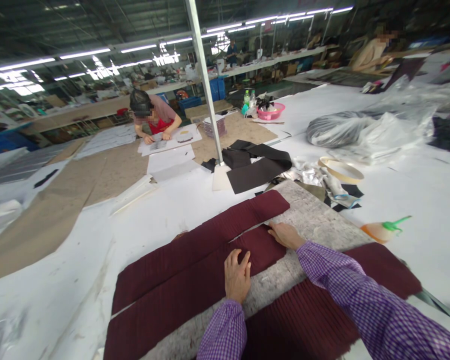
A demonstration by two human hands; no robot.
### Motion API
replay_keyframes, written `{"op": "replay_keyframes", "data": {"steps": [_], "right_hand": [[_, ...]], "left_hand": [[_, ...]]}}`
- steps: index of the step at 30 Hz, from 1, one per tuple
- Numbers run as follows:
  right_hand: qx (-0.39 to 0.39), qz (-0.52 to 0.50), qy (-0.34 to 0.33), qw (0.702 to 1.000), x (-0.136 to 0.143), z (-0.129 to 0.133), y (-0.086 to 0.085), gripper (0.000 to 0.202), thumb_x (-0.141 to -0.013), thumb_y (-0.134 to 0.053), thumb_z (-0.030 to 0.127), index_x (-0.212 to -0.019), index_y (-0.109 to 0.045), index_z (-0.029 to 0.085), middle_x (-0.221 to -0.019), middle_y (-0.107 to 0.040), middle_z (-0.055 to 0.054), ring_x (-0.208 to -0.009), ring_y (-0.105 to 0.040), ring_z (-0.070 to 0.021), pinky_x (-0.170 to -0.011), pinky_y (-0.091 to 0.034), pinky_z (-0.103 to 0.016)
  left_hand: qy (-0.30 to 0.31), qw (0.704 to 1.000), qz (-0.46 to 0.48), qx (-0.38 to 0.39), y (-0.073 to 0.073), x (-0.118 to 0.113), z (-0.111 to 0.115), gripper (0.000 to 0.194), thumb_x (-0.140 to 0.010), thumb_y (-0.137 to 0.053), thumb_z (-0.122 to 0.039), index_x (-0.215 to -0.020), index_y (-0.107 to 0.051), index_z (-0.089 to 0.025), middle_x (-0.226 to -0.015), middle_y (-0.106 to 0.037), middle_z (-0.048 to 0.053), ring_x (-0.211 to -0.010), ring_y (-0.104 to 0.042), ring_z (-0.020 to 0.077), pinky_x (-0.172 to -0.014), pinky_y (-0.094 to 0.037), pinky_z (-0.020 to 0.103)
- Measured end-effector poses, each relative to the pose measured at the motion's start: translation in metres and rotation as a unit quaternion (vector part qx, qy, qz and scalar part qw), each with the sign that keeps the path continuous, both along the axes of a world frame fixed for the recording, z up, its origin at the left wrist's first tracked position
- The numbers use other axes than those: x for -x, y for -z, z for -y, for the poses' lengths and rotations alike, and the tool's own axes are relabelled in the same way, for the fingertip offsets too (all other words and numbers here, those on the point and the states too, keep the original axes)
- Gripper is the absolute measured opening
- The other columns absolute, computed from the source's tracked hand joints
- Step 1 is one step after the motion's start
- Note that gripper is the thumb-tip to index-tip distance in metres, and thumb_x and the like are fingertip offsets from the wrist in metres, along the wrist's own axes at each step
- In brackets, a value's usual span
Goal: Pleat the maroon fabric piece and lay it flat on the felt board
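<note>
Two rows of dark maroon fabric strips lie side by side on a grey, stained board [303, 205]. My left hand [238, 275] rests on the nearer maroon fabric strip [180, 295], its fingers slightly spread and pressing down. At that row's right end, my right hand [285, 236] has its fingers bent together on the strip's corner; the fingertips are partly hidden. The farther maroon strip [210, 225] runs just beyond, with a narrow gap between the rows. Below my forearms lies a ridged pile of maroon pieces [300, 320], partly covered by my right sleeve.
An orange squeeze bottle [378, 231] with a green nozzle lies at the right. Behind the board are black material strips [260, 165], a tape ring [341, 170] and plastic-wrapped bundles [367, 132]. A metal post [206, 80] rises from the table. A co-worker [153, 117] bends over papers opposite.
</note>
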State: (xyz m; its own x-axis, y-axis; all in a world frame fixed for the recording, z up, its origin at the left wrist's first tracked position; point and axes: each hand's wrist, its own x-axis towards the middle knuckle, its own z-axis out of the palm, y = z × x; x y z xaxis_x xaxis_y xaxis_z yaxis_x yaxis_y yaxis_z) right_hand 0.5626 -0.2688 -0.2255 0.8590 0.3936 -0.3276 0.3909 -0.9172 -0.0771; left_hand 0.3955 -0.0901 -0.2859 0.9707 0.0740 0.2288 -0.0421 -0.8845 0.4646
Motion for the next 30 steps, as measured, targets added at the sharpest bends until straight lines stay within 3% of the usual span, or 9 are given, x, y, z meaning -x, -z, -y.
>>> {"op": "replay_keyframes", "data": {"steps": [23,27,30], "right_hand": [[0.010,0.037,0.016,0.999,0.004,0.000,0.007,0.029,-0.094,-0.053,0.034,-0.116,-0.057,0.016,-0.103,-0.064,-0.006,-0.085,-0.064,-0.0171,-0.076,-0.055,-0.037],[-0.018,0.100,0.017,0.995,0.016,-0.008,0.003,0.039,-0.094,-0.053,0.032,-0.129,-0.048,0.018,-0.118,-0.059,-0.011,-0.100,-0.061,-0.0228,-0.083,-0.052,-0.043],[-0.068,0.124,-0.055,0.988,0.036,-0.023,0.012,0.042,-0.097,-0.043,0.031,-0.138,-0.041,0.021,-0.135,-0.051,-0.012,-0.120,-0.051,-0.0235,-0.098,-0.043,-0.041]], "left_hand": [[0.000,0.999,-0.010,0.033,0.002,0.000,0.000,0.040,-0.091,-0.041,-0.020,-0.128,-0.054,-0.028,-0.130,-0.047,0.009,-0.124,-0.041,0.0265,-0.102,-0.039,0.050],[-0.001,0.998,-0.014,0.065,0.001,0.001,0.000,0.040,-0.090,-0.042,-0.021,-0.127,-0.055,-0.029,-0.130,-0.048,0.009,-0.125,-0.040,0.0268,-0.103,-0.037,0.051],[-0.006,0.995,-0.016,0.102,0.002,0.001,0.001,0.038,-0.090,-0.043,-0.023,-0.126,-0.057,-0.029,-0.130,-0.050,0.009,-0.125,-0.041,0.0270,-0.105,-0.035,0.052]]}}
